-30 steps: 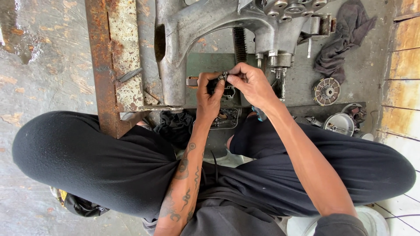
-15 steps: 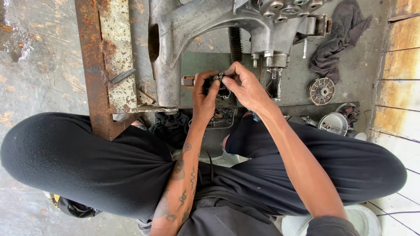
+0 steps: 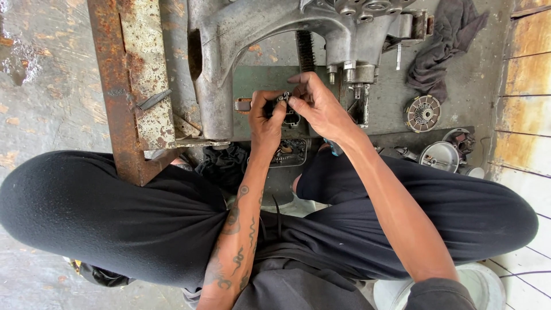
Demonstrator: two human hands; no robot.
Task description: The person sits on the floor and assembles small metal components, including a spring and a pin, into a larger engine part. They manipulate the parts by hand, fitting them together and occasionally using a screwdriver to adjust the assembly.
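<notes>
I sit cross-legged on the floor in black trousers. My left hand (image 3: pixel 267 117) and my right hand (image 3: pixel 317 103) meet over a small dark metal part (image 3: pixel 285 103), both gripping it with the fingertips. The part is mostly hidden by my fingers. Just beyond my hands lies a large grey cast-metal engine casing (image 3: pixel 229 46) with a toothed black belt (image 3: pixel 305 50) running into it. A small tray of little metal pieces (image 3: pixel 290 152) sits below my hands, between my knees.
A rusty steel frame (image 3: pixel 117 92) runs along the left of the casing. To the right lie a dark rag (image 3: pixel 445 43), a round clutch disc (image 3: pixel 423 113), and a shiny round cover (image 3: pixel 441 156). A black cloth (image 3: pixel 221 163) lies by my left knee. A white bucket (image 3: pixel 482 287) stands at bottom right.
Both hands stay together on the small part with only slight finger shifts. The view has drifted a little, so the casing and frame sit slightly further left.
</notes>
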